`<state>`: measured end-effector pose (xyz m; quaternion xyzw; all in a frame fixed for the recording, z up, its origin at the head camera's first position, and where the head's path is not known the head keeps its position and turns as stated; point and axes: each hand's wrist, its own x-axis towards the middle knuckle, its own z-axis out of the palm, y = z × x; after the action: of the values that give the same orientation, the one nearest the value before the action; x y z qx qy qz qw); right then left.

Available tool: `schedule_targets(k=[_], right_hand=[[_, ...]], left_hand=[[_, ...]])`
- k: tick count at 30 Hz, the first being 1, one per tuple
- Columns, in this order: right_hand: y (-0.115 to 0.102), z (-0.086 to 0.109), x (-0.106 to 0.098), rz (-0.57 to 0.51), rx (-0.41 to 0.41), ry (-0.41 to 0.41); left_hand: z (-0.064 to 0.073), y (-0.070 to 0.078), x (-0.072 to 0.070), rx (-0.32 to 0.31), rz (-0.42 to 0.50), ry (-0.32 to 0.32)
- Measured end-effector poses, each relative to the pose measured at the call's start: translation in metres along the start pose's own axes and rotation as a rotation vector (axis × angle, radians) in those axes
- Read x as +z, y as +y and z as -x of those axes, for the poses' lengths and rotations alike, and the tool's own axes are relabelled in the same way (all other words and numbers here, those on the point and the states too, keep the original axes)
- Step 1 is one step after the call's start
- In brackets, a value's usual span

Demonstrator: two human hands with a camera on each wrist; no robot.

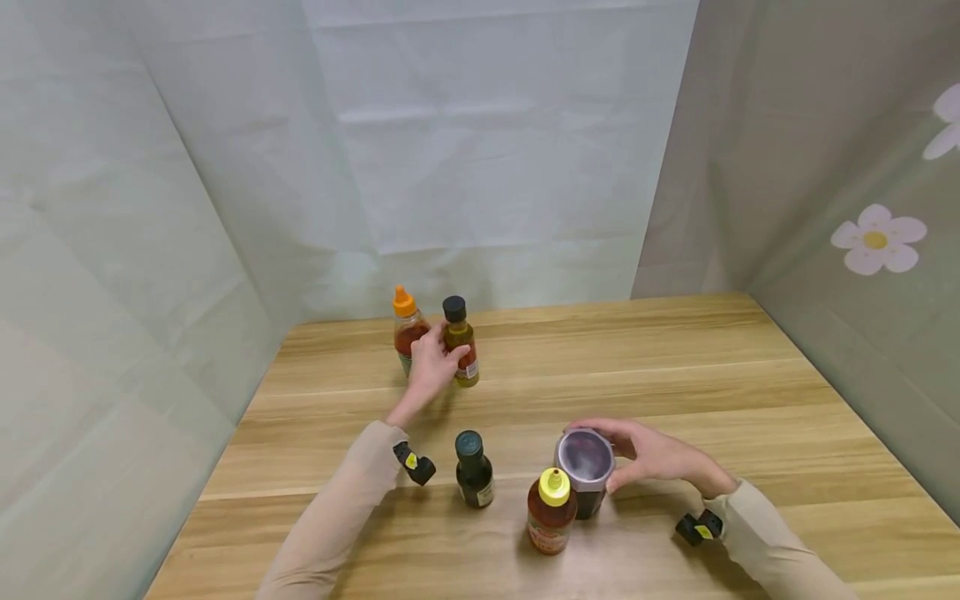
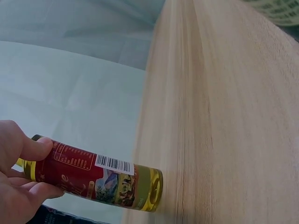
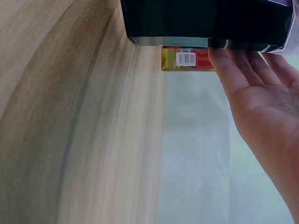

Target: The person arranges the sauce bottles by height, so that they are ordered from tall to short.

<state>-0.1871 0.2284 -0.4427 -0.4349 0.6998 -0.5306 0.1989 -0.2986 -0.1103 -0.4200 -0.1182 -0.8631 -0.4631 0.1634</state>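
At the back of the table my left hand [image 1: 432,360] grips a small bottle of yellow oil [image 1: 467,367] by its upper part. The bottle has a black cap and a red label with a barcode, and it stands upright. Right beside it is a sauce bottle with an orange nozzle cap [image 1: 404,302], partly hidden behind the hand. My right hand [image 1: 660,454] holds a dark jar with a greyish-purple top [image 1: 587,457], thumb on the near side and fingers round the far side. In the right wrist view the dark jar [image 3: 205,21] fills the upper part, fingers [image 3: 229,70] against it.
A red sauce bottle with a yellow cap [image 1: 551,521] stands just in front of the jar. Left of it is a small dark bottle [image 1: 474,475]. Pale cloth [image 1: 480,167] hangs behind the wooden table [image 1: 675,367] and along both sides.
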Motion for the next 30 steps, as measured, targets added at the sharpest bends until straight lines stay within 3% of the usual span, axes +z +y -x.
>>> schedule_targets(k=[10, 21, 25, 30], right_hand=[[0.001, 0.000, -0.001, -0.035, 0.019, 0.002], [0.003, -0.001, -0.005, -0.035, 0.014, -0.001], [0.001, -0.001, -0.005, -0.033, 0.011, -0.001], [0.002, -0.001, -0.006, -0.028, 0.002, 0.001]], left_hand=[[-0.002, 0.005, 0.000, -0.023, -0.008, -0.042], [0.001, 0.022, -0.013, -0.060, -0.167, -0.034], [0.009, 0.036, -0.024, 0.004, -0.165, 0.017], [0.026, 0.054, -0.039, 0.124, -0.059, 0.100]])
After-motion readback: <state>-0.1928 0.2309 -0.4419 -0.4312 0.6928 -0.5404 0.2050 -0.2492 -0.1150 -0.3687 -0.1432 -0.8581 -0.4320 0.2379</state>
